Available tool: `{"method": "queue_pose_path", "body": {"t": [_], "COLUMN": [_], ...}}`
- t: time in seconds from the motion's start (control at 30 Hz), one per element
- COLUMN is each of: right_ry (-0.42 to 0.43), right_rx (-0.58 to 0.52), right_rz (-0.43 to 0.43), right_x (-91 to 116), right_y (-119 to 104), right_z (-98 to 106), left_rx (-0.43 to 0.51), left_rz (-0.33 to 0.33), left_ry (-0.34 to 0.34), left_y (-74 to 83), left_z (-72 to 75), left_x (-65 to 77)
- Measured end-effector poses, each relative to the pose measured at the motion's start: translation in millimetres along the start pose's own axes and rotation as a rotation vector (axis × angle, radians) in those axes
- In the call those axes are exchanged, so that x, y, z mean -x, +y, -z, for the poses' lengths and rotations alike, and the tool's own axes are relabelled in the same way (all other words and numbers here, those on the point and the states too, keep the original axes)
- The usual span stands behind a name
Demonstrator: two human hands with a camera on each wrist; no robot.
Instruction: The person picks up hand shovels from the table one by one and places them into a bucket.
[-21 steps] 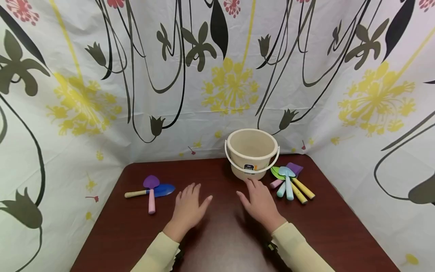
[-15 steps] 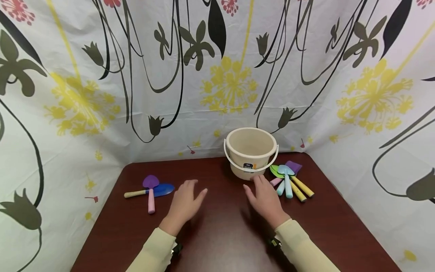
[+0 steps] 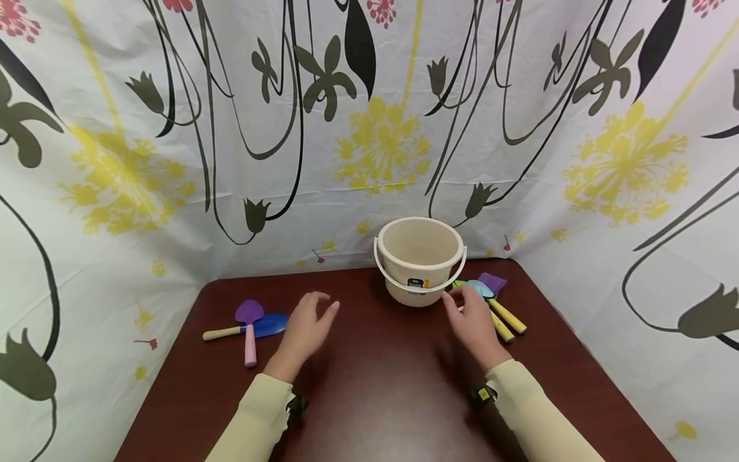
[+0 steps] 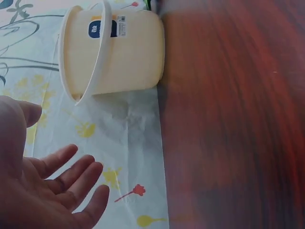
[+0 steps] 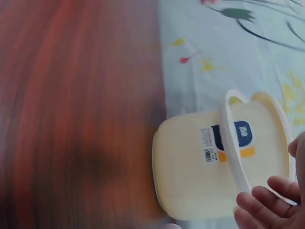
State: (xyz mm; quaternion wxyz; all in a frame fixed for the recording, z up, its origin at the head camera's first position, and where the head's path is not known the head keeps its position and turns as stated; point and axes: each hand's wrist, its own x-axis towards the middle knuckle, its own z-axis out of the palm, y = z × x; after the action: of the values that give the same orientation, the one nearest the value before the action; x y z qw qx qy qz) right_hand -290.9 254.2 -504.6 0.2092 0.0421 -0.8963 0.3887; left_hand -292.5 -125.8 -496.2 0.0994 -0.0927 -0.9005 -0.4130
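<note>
My left hand (image 3: 305, 328) hovers over the table, its fingers relaxed and bent, holding nothing. It is just right of a blue toy trowel (image 3: 270, 325) with a wooden-coloured handle. Crossed over that trowel lies a purple toy shovel (image 3: 249, 312) with a pink handle. My right hand (image 3: 473, 326), also holding nothing, is above the near side of a toy shovel pile and hides part of it. Showing there are a purple square head (image 3: 493, 282), a light blue head (image 3: 481, 289) and yellow handles (image 3: 509, 317). Beside them stands a cream bucket (image 3: 420, 264), its handle hanging in front.
The dark red-brown table (image 3: 375, 385) runs up to a white floral curtain (image 3: 323, 231) behind it and along both sides. The bucket (image 5: 186, 167) is upright close to the table's back edge. Dark devices (image 3: 482, 394) are strapped at both wrists.
My right hand has shifted right, over the shovel pile, covering more of it. The left hand has drawn slightly left and its fingers are more bent. The head view has turned a little right.
</note>
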Motion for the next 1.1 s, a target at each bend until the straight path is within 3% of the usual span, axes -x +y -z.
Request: {"method": "queue_pose_path", "body": {"t": [0.13,0.23,0.4,0.6,0.77,0.93,1.1], "right_ry": [-0.043,-0.040,-0.031,-0.003,-0.039,-0.117,-0.135], "right_rx": [-0.168,-0.231,-0.211,-0.283,-0.338,-0.370,-0.434], "right_rz": [-0.206,-0.273,-0.306,-0.332,-0.321,-0.317,-0.349], "right_x": [-6,-11,-24,-53,-76,-96,-111], "right_y": [6,11,24,40,47,53,46], "right_z": [11,18,29,40,47,48,48], "left_rx": [0.097,0.168,0.247,0.290,0.431,0.522,0.738], "left_rz": [-0.003,0.005,0.042,0.039,0.080,0.119,0.264], "left_ry": [0.004,0.001,0.044,0.088,0.068,0.027,-0.045], "left_y": [1.5,4.7,10.1,20.2,29.5,28.3,34.3], "left_z": [-2.0,-3.6,-12.2,-30.6,-45.0,-56.6,-57.9], "left_x": [-10.3,-19.0,-40.2,-79.6,-115.1,-138.1,-153.2]}}
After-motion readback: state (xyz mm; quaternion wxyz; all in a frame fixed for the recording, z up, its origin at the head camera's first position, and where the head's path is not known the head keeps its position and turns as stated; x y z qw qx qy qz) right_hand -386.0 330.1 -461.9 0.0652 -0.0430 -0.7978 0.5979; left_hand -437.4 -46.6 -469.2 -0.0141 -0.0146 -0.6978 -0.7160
